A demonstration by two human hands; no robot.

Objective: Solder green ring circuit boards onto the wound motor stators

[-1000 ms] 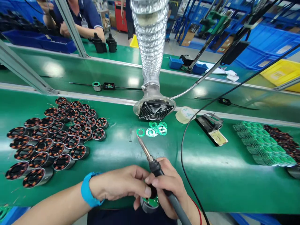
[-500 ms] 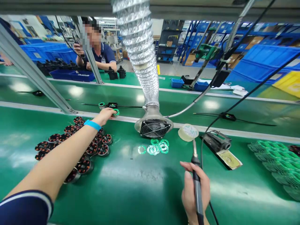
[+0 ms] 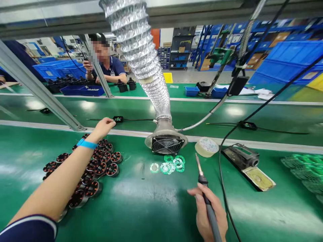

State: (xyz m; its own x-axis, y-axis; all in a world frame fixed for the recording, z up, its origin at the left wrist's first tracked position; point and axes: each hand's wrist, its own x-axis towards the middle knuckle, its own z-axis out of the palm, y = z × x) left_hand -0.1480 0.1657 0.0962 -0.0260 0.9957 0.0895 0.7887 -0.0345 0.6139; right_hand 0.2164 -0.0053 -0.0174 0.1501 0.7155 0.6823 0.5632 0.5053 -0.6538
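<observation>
My left hand [image 3: 105,127] is stretched over the far rail, its fingers pinched together beside a small black box with cables [image 3: 117,119]; whatever is in the fingers is hidden. Beneath the forearm sits a cluster of round motor stators with copper windings [image 3: 100,167]. My right hand [image 3: 210,211] grips a soldering iron [image 3: 210,208] by its dark handle, its tip pointing up and away from me. To the left of the tip, several green ring-shaped circuit boards [image 3: 166,168] lie in front of the fan.
A fume fan [image 3: 168,145] hangs on a silver duct [image 3: 143,50]. To its right are a pale round block [image 3: 207,147], an iron stand with sponge [image 3: 259,178] and stacked green boards [image 3: 302,171]. A black cable [image 3: 220,174] crosses the bench. A co-worker [image 3: 111,69] sits opposite.
My left hand has drawn back leftward; the green ring it held and another near the black box no longer show. The iron's tip has swung left. The view has shifted slightly.
</observation>
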